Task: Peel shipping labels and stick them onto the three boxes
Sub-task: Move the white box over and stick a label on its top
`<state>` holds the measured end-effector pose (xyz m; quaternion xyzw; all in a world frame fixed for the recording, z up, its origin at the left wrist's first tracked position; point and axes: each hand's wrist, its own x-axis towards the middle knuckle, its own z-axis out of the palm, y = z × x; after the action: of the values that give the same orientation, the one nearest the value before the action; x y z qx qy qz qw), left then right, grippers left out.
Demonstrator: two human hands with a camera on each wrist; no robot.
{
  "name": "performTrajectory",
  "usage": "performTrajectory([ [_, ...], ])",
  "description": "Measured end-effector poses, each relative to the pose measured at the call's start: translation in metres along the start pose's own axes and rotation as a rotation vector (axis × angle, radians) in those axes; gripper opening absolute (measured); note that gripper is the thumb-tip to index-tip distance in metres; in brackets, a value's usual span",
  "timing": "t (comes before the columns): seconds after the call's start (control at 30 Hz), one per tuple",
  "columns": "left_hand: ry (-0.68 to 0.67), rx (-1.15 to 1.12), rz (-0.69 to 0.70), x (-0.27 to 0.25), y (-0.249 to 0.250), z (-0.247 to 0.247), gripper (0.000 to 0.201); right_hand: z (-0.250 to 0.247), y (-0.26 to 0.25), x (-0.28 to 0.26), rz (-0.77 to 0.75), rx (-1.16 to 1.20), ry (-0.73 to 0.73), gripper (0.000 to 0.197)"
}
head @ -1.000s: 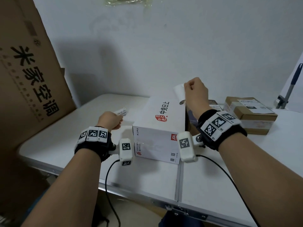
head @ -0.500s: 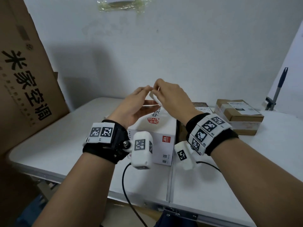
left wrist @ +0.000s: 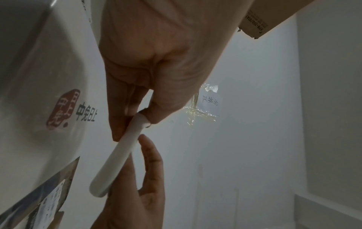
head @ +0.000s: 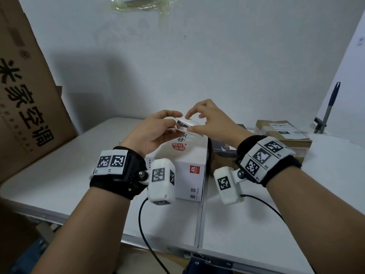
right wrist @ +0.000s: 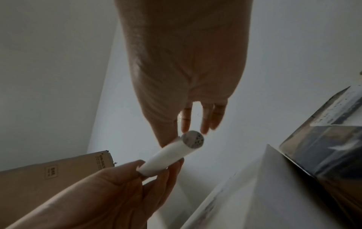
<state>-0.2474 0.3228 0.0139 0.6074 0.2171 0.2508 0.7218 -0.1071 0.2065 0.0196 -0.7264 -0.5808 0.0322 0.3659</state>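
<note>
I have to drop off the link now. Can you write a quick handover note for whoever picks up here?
Left hand: pinches one end of the rolled label, held above the white box.
Right hand: fingertips at the roll's other end; grip unclear.
Brown box, right rear of the table, already carries a label. A dark box sits between them, mostly hidden.
Left: unroll, peel, stick on the white box; check the dark one.

Print on the brown box's label (head: 284,129) — too small to read.
</note>
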Motion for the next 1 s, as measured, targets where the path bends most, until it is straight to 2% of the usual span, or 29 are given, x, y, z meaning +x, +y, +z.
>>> performTrajectory([
  [0.03, -0.011, 0.007, 0.0, 0.0, 0.0, 0.001, 0.031, -0.001, 0.002, 0.0, 0.031, 0.022, -0.01, 0.032],
  [0.13, -0.038, 0.06, 0.013, 0.004, -0.002, 0.001, 0.033, -0.002, 0.006, -0.001, 0.057, 0.07, 0.092, 0.033],
  [0.27, -0.079, 0.136, 0.005, 0.007, -0.006, 0.0, 0.029, -0.001, 0.015, 0.0, 0.049, 0.072, 0.197, 0.023],
  [0.37, -0.097, 0.177, -0.004, 0.007, -0.008, 0.0, 0.026, -0.003, 0.019, -0.002, 0.107, 0.217, 0.25, 0.017],
  [0.5, -0.106, 0.183, -0.021, 0.007, -0.011, 0.002, 0.023, -0.001, 0.02, -0.004, 0.114, 0.163, 0.184, 0.025],
  [0.6, -0.138, 0.213, -0.004, 0.006, -0.011, 0.003, 0.019, 0.003, 0.017, -0.002, 0.13, 0.128, 0.126, 0.021],
  [0.7, -0.155, 0.23, 0.008, 0.004, -0.009, 0.002, 0.02, 0.006, 0.021, 0.001, 0.128, 0.034, 0.051, 0.038],
  [0.9, -0.12, 0.308, 0.024, 0.001, -0.013, -0.004, 0.024, 0.01, 0.03, 0.005, 0.193, 0.1, 0.194, 0.025],
  [1.0, -0.082, 0.382, 0.013, 0.001, -0.019, -0.01, 0.025, 0.013, 0.029, 0.006, 0.168, 0.138, 0.189, 0.02],
])
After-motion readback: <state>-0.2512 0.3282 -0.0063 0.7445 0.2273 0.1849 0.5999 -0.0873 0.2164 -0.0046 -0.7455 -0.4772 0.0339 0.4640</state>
